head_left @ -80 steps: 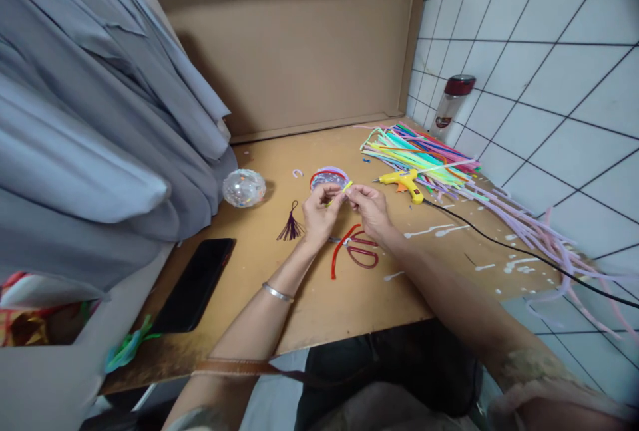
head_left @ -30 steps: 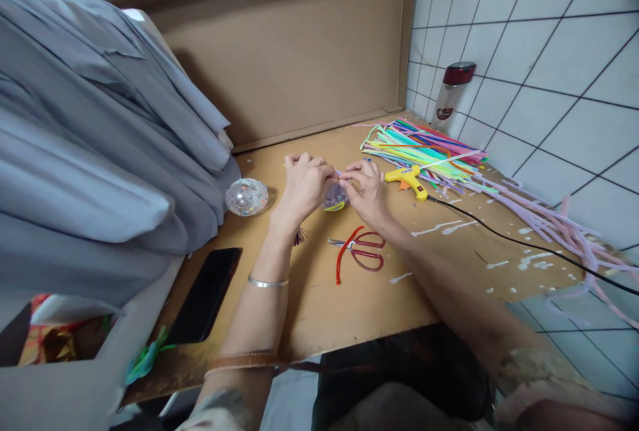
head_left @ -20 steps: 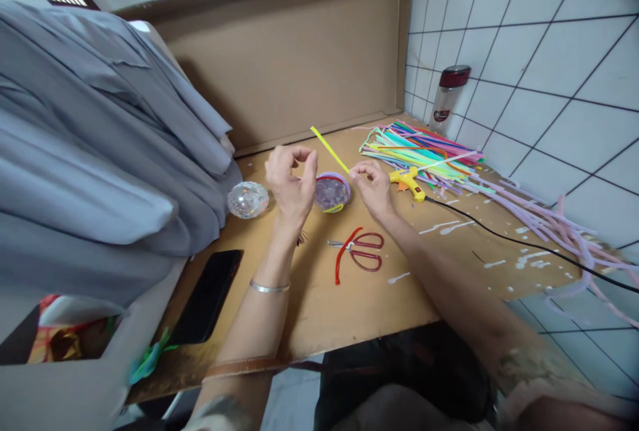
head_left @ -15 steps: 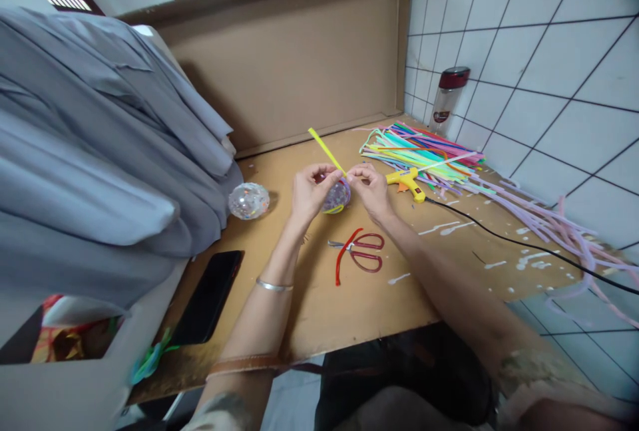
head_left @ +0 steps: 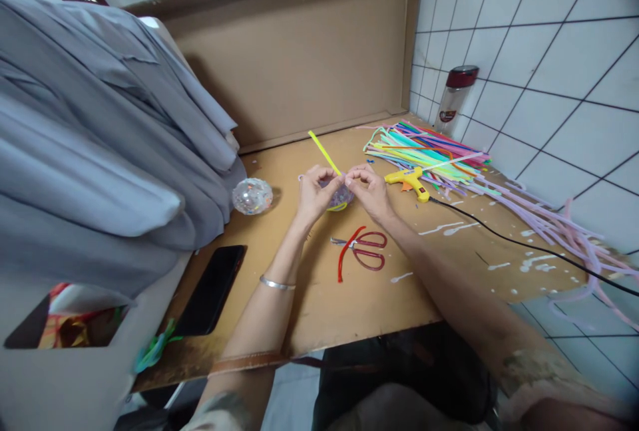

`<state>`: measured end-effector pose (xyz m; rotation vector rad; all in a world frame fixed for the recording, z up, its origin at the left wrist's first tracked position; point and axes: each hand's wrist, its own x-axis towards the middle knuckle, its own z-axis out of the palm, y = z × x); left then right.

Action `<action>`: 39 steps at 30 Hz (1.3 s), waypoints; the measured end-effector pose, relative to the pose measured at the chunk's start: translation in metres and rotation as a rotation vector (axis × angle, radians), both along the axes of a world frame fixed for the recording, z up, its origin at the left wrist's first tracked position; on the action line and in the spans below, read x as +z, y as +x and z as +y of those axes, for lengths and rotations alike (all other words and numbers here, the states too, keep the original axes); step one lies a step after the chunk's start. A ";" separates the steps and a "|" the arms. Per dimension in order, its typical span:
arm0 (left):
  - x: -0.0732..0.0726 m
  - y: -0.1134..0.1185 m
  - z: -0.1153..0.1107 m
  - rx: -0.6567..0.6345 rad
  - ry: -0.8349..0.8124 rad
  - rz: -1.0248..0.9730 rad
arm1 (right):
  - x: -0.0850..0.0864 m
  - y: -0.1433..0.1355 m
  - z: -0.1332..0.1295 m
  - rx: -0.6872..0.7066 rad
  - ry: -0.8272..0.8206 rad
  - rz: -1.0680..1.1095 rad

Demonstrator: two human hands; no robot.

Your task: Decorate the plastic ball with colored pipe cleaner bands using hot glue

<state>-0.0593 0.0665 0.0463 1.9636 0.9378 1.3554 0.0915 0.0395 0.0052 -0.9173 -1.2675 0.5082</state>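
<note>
My left hand (head_left: 314,193) and my right hand (head_left: 368,190) meet over a small clear glitter-filled ball (head_left: 341,195) on the brown table (head_left: 319,298). Both pinch a yellow pipe cleaner (head_left: 323,151) that wraps the ball, its free end sticking up and back to the left. A silver bangle sits on my left wrist.
Red-handled scissors (head_left: 367,251) and a red pipe cleaner (head_left: 345,257) lie just in front of my hands. A second glitter ball (head_left: 252,195), a black phone (head_left: 210,289), a yellow glue gun (head_left: 410,182) with black cord, a heap of coloured pipe cleaners (head_left: 429,157), a bottle (head_left: 454,98), grey cloth (head_left: 100,145) at left.
My hands first held a short yellow piece above the table, then came down on the ball. My left hand briefly lifted off, then closed in again beside the right on the pipe cleaner.
</note>
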 end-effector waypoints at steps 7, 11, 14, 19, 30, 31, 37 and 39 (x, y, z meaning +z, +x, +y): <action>-0.036 -0.004 0.013 0.183 -0.088 -0.286 | 0.002 0.008 0.026 0.095 -0.282 0.321; -0.048 0.003 0.010 0.151 -0.071 -0.282 | -0.006 0.004 0.034 0.230 -0.456 0.344; -0.052 0.005 0.007 0.085 -0.055 -0.241 | -0.015 0.002 0.028 0.274 -0.472 0.311; -0.055 -0.001 0.011 0.010 -0.157 -0.326 | -0.024 0.001 0.017 0.235 -0.413 0.249; -0.051 -0.002 0.010 0.000 -0.214 -0.339 | -0.022 -0.004 0.014 0.206 -0.348 0.243; -0.051 -0.002 0.010 0.000 -0.210 -0.334 | -0.022 -0.004 0.014 0.207 -0.352 0.237; -0.052 -0.003 0.011 -0.002 -0.185 -0.325 | -0.023 -0.004 0.016 0.216 -0.362 0.215; -0.053 -0.002 0.011 0.005 -0.176 -0.312 | -0.025 -0.004 0.017 0.220 -0.357 0.213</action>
